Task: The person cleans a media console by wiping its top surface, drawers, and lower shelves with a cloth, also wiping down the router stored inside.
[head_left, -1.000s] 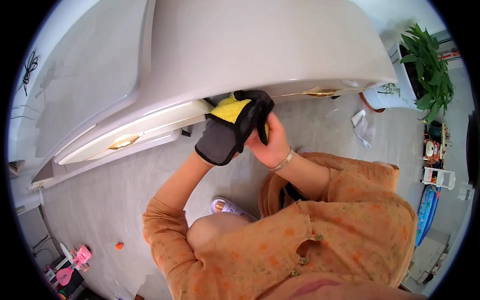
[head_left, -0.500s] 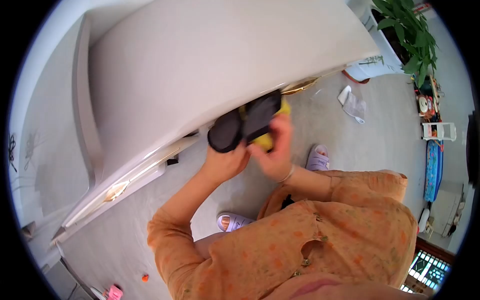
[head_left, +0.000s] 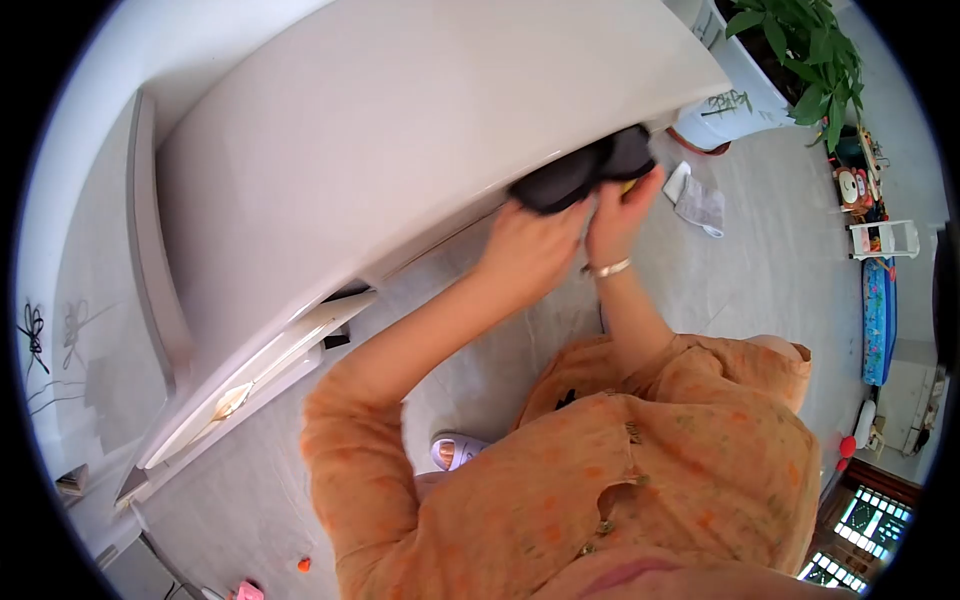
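Observation:
A dark grey and black cloth [head_left: 565, 182] with a bit of yellow showing is held at the front edge of the pale cabinet [head_left: 400, 120]. My left hand [head_left: 533, 245] is closed on the cloth's left part, its fingertips hidden beneath it. Close beside it, my right hand [head_left: 617, 215] grips the right end, near the yellow bit. Further left along the cabinet, a drawer [head_left: 270, 375] with a gold handle [head_left: 232, 402] stands partly pulled out.
A white planter [head_left: 735, 110] with a leafy plant stands beyond the cabinet's right end. A grey-white cloth [head_left: 698, 205] lies on the floor [head_left: 760, 260]. A small orange object [head_left: 303, 565] is at lower left. A white rack [head_left: 885, 238] stands far right.
Both hands have moved right along the cabinet's front edge with the cloth. The view has turned, and more of the cabinet top shows. The drawer looks further left of the hands.

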